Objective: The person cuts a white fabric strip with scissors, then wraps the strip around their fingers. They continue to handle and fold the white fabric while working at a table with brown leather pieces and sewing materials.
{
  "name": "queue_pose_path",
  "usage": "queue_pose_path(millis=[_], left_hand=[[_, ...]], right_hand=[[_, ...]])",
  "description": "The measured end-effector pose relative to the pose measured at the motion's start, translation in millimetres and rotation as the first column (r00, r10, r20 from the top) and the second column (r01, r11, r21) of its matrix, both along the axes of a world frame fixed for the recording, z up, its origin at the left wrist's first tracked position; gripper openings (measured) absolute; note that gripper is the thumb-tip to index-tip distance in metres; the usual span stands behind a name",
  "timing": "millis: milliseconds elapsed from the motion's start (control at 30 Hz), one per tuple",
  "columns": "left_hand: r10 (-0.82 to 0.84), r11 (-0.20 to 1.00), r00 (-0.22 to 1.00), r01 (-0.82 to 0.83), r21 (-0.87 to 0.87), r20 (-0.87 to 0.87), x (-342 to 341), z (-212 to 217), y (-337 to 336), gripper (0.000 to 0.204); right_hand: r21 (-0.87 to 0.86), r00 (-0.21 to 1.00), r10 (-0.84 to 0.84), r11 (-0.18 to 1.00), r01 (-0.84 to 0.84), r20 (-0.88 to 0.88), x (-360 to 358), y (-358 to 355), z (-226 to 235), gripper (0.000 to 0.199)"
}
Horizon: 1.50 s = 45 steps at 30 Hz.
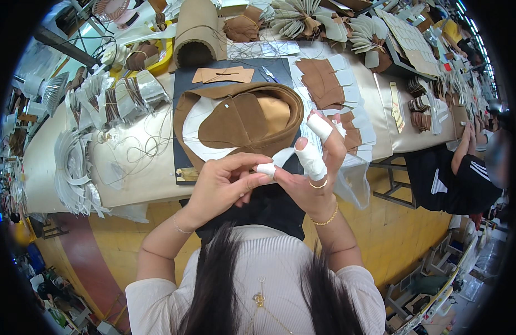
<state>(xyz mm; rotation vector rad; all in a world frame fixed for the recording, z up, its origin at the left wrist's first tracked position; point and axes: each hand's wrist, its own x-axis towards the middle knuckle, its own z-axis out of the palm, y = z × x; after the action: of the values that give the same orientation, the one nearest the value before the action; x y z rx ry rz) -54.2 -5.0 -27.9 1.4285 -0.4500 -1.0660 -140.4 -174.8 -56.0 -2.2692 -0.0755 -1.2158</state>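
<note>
My left hand (pixel 227 177) pinches the white finger tape (pixel 266 169) wrapped round the tip of my right thumb. My right hand (pixel 309 187) is raised with its fingers apart, holding nothing; white tape (pixel 310 161) also wraps several of its other fingers. Just beyond both hands lies a brown leather bag piece (pixel 235 120), curved round on itself, with a white lining and a tan patch inside. It rests on a dark board (pixel 181 84). A pale strip (pixel 283 157) shows behind my thumb; whether it joins the tape I cannot tell.
Tan leather pieces (pixel 223 75) and a blue-white pen-like tool (pixel 269 73) lie at the board's far side. Brown and white cut panels (pixel 320 84) spread to the right. Bundled pieces (pixel 110 100) and loose thread (pixel 149 139) lie left. Another person (pixel 459 176) sits at far right.
</note>
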Motion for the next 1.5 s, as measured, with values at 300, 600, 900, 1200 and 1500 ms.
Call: queue_pose_path(millis=[300, 600, 900, 1200, 1500], left_hand=[[-0.031, 0.992, 0.901, -0.026, -0.124, -0.433, 5.1, -17.5, -0.7, 0.02], [0.0, 0.996, 0.61, 0.075, 0.057, -0.792, 5.2, -45.6, 16.4, 0.019], [-0.12, 0.989, 0.027, -0.088, -0.122, -0.992, -30.2, -95.6, 37.7, 0.048], [-0.77, 0.572, -0.524, -0.315, -0.757, -0.364, -102.5, -131.1, -37.7, 0.048], [-0.4, 0.893, -0.164, 0.152, -0.423, -0.902, -69.6, -104.4, -9.6, 0.059]], right_hand=[[-0.147, 0.992, -0.009, 0.989, -0.01, -0.123, -7.8, -3.2, 8.5, 0.043], [-0.384, 0.96, 0.133, 0.896, -0.222, -0.246, -11.3, 8.5, -8.8, 0.046], [-0.461, 0.894, 0.389, 0.766, -0.448, -0.223, -14.2, 10.4, -9.0, 0.047], [-0.604, 0.851, 0.452, 0.61, -0.513, -0.266, -34.0, -13.9, 25.0, 0.064], [-0.591, 0.897, 0.338, 0.674, -0.443, -0.286, -48.1, -19.4, 29.6, 0.057]])
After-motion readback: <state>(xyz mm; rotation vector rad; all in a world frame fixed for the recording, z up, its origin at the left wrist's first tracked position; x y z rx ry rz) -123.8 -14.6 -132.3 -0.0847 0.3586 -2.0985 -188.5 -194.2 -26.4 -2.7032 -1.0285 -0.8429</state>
